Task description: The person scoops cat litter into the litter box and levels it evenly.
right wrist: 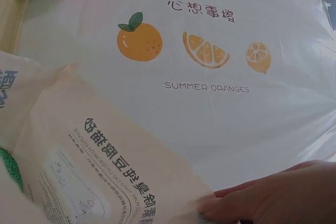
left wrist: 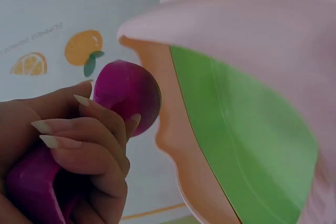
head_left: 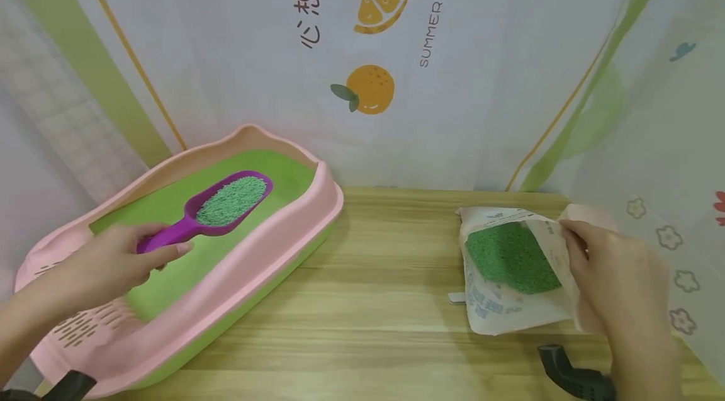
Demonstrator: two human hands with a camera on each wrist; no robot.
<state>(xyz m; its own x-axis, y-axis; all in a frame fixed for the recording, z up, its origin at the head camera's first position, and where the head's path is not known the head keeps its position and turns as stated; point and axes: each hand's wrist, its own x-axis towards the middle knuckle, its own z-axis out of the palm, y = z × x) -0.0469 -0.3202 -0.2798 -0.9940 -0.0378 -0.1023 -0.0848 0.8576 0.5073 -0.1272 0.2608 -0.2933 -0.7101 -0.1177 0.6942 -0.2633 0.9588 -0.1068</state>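
Left forearm (head_left: 42,319): bare, entering at the left edge of the head view, angled upward and to the right. Left hand (head_left: 124,256): back uppermost, thumb (head_left: 170,255) extended along the near side, fingers (left wrist: 86,156) curled in a firm grip; nails long, pale, pointed. Right forearm (head_left: 646,344): bare, rising from the lower right. Right hand (head_left: 614,269): knuckles raised, fingertips directed leftward in a pinch; only partly visible, in shadow, in the right wrist view. Hands well apart.
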